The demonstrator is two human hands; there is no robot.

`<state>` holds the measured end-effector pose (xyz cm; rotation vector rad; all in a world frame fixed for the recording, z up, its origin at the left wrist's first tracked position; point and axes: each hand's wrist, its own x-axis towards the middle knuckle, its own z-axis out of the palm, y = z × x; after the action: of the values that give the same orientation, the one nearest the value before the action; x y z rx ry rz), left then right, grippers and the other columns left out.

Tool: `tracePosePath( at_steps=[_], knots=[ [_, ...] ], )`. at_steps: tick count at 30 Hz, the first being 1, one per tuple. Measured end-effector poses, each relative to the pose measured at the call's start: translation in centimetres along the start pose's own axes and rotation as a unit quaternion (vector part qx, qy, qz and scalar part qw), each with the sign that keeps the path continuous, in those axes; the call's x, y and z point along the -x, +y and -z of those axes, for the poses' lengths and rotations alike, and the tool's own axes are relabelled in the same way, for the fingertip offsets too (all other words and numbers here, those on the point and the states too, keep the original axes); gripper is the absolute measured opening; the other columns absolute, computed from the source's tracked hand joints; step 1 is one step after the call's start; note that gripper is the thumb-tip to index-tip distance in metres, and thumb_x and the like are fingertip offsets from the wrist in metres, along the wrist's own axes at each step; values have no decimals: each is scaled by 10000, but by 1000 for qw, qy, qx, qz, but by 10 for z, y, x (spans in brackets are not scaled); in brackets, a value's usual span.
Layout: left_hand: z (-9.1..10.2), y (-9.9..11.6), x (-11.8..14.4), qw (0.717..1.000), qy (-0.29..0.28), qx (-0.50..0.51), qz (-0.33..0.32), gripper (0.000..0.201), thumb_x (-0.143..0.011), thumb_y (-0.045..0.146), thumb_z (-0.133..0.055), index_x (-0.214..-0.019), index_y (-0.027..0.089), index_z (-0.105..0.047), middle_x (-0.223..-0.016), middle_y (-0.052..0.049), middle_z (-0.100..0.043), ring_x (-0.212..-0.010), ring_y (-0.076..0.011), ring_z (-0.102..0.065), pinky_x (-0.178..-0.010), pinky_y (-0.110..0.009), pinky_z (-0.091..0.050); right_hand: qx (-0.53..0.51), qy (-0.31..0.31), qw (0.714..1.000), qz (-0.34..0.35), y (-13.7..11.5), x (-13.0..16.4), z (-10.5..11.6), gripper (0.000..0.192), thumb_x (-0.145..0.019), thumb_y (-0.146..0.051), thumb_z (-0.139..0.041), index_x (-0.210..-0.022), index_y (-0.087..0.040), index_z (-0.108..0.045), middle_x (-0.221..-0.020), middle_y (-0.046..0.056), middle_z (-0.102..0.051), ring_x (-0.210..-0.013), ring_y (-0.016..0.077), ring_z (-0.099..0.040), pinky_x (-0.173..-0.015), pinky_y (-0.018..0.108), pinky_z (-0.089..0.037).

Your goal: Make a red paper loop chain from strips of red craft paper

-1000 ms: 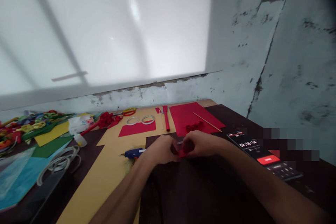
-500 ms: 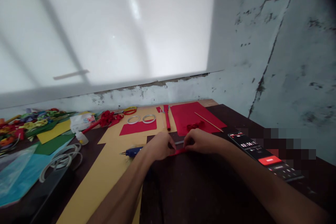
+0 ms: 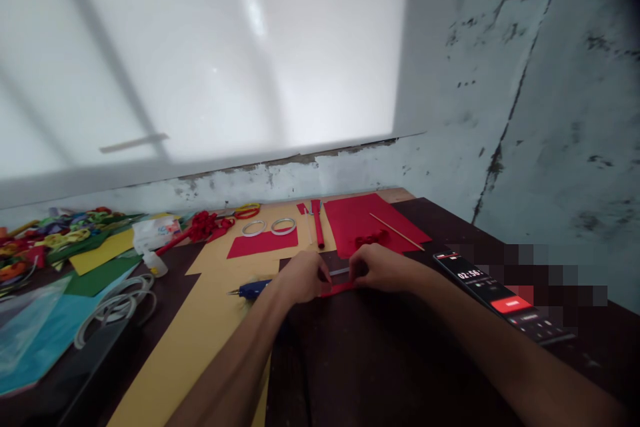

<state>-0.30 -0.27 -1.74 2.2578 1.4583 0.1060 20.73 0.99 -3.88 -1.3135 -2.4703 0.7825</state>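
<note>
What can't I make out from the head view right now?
- Red strip: its ends lie under the left hand and right hand; grip unclear.
- Phone: digits too small, blurred.
- Far right by the wall: pixelated.
- Glue gun: rear behind the left hand.
- Colored paper pile: cut by the left edge.

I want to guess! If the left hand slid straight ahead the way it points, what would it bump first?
Probably the right hand: the left hand points toward it along the red strip both pinch. Depth is hard to judge.
</note>
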Motion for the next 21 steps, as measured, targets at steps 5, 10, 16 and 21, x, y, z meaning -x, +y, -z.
tracePosePath(
  at_steps=[5,10,16,21],
  knots=[
    [-3,0,0,1000,8,-5,15,182,-681,185,-636,-799,183,-775,-690,-23,-714,-653,-148,-628,-538,-215,-386,14,17,1000,19,4,-2,-3,134,-736,-206,-644,-806,-164,-750,-756,44,-730,-692,155,-641,-599,230,-415],
    [-5,1,-1,1000,13,-20,9,198,-679,172,-641,-818,199,-779,-707,-16,-719,-655,-149,-626,-544,-218,-383,27,21,999,0,3,-6,-5,121,-726,-252,-681,-779,-169,-752,-744,41,-733,-689,159,-644,-582,233,-400],
    [-4,5,-1,999,20,-38,24,170,-675,178,-663,-803,184,-775,-701,-32,-714,-635,-154,-621,-541,-225,-384,26,14,999,-20,0,-6,-5,109,-725,-239,-689,-786,-174,-752,-745,41,-733,-686,161,-642,-567,230,-393],
    [-3,9,2,999,20,-41,14,179,-687,149,-650,-812,174,-776,-709,-39,-713,-648,-160,-627,-551,-229,-390,43,14,999,-28,-1,-7,-5,117,-731,-248,-693,-796,-175,-757,-743,46,-732,-682,163,-639,-561,236,-387]
  ],
)
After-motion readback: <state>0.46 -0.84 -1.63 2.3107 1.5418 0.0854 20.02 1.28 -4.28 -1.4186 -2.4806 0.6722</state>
